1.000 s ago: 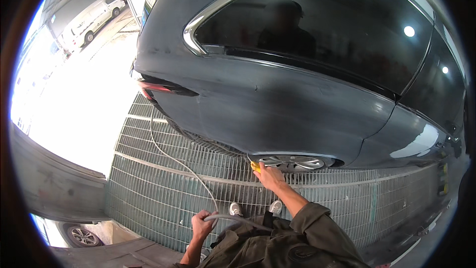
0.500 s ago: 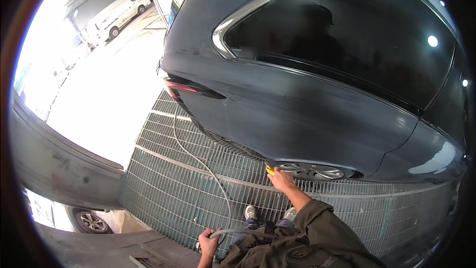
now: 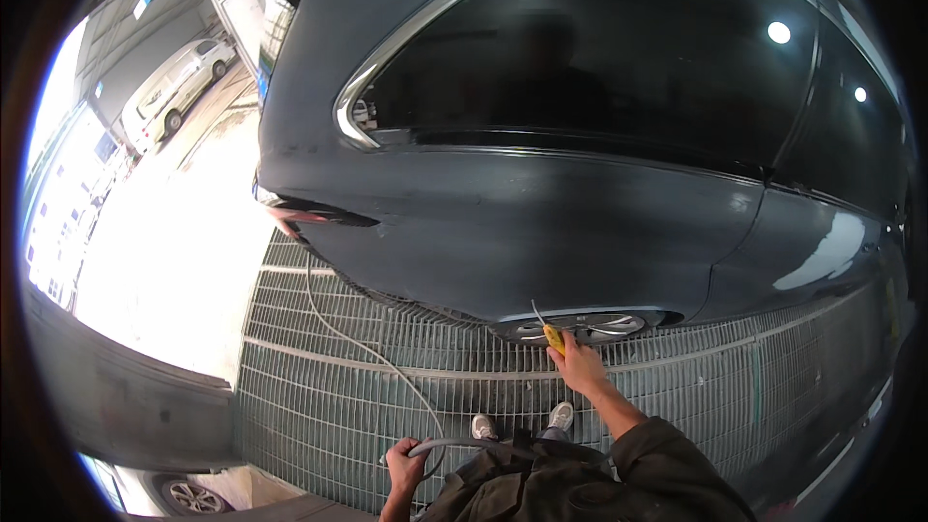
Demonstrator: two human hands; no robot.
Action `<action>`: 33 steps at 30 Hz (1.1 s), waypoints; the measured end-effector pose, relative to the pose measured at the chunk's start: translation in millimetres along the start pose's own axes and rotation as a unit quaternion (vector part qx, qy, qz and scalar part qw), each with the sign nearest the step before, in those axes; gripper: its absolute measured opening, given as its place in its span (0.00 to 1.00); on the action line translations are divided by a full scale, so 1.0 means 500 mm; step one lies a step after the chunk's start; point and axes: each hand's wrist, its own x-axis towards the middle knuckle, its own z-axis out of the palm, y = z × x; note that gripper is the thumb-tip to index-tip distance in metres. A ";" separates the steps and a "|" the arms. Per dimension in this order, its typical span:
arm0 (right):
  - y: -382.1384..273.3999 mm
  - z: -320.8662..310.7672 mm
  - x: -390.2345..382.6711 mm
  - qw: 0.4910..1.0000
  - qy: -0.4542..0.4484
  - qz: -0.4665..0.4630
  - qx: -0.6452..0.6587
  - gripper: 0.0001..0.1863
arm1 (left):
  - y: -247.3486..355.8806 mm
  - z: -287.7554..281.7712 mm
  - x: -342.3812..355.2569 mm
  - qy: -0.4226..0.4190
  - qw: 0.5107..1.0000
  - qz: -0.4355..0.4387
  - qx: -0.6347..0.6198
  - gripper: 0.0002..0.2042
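A yellow air blow gun point(image 3: 554, 339) with a thin metal nozzle is gripped in my right hand point(image 3: 580, 368), fingers wrapped round it. Its nozzle points up toward the lower edge of a dark grey car's rear side panel point(image 3: 503, 232), in front of the wheel point(image 3: 619, 325). Whether the tip touches the panel I cannot tell. Low at the left, my left hand point(image 3: 405, 467) is closed round a grey hose point(image 3: 459, 443), which runs across in front of my body. The hose's link to the blow gun is hidden.
A slatted metal grating floor point(image 3: 329, 406) lies under my shoes point(image 3: 560, 415), with a thin hose point(image 3: 372, 352) trailing over it toward the car's rear. A grey panel point(image 3: 135, 406) stands at the left. Beyond the bright opening is a white van point(image 3: 179, 87).
My right hand has moved slightly right and down, and the blow gun's nozzle now shows. The view has shifted, so the car appears further left. My left hand still grips the hose.
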 end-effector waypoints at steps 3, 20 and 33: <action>0.007 -0.021 -0.005 0.999 -0.025 0.032 0.002 0.29 | 0.032 0.017 0.026 -0.039 0.999 0.018 0.013 0.16; 0.031 -0.128 0.013 0.994 0.069 0.013 0.079 0.30 | 0.077 0.079 0.041 -0.060 0.998 0.021 -0.024 0.14; 0.012 -0.141 0.013 0.990 0.095 -0.019 0.101 0.29 | 0.118 0.121 0.065 -0.110 0.993 0.026 0.033 0.11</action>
